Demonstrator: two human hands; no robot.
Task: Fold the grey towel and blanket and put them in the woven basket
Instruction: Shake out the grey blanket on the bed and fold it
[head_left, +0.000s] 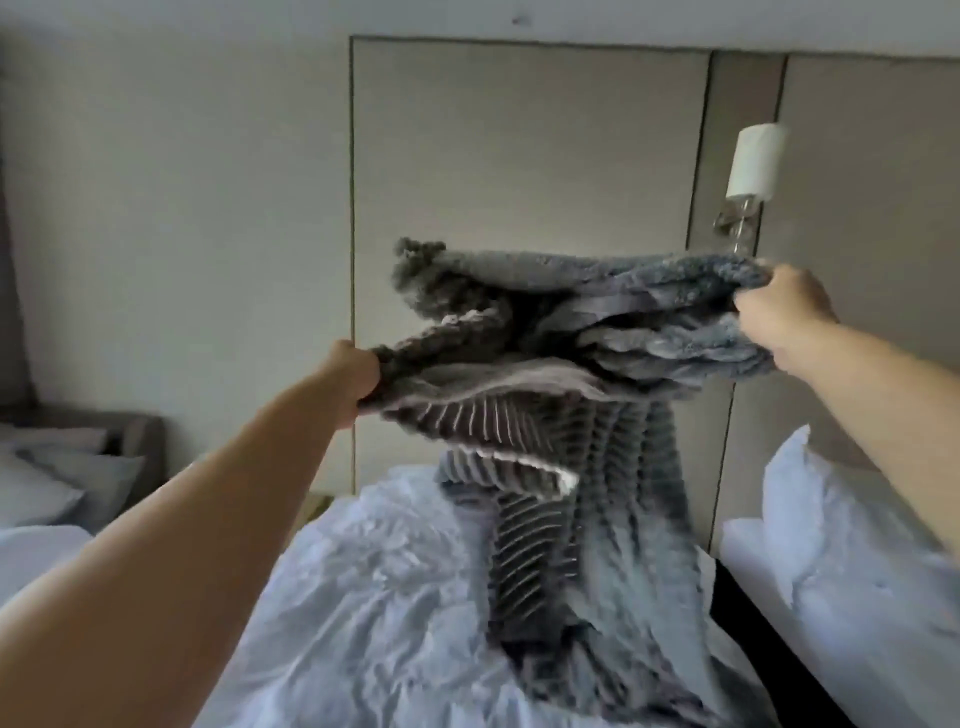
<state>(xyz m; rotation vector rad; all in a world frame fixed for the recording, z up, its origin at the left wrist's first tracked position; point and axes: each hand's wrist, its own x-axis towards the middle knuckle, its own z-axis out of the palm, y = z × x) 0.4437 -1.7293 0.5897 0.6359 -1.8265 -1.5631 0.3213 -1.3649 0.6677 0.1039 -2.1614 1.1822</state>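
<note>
**Grey blanket lifted over the bed, a hand at each end**

1. Left forearm (156, 545): bare and closest to view, reaching up and forward from the lower left.
2. Pillows (47, 483): pale and soft, stacked at the far left beside a low upholstered piece.
3. Left hand (358, 374): fist closed tight on one bunched edge of the cloth, probably to find a corner and pull the edge straight.
4. Duvet (363, 597): white, thin and heavily creased, covering the bed below.
5. Grey blanket (571, 332): the task's item, stretched between both hands at chest height. One face is plush and fluffy, the other ribbed in pale stripes. It is gathered in thick folds along the top, and its tail hangs down to rest on the duvet. By my judgement it is not yet folded.
6. Right hand (779, 317): fingers curled round the opposite edge, held slightly higher than the left.
7. Wall lamp (753, 161): white cylindrical shade on a metal bracket, fixed to the padded headboard panel (519, 156).
8. Pillow (831, 545): white and crumpled, at the right.

Woven basket and towel: not in view.
</note>
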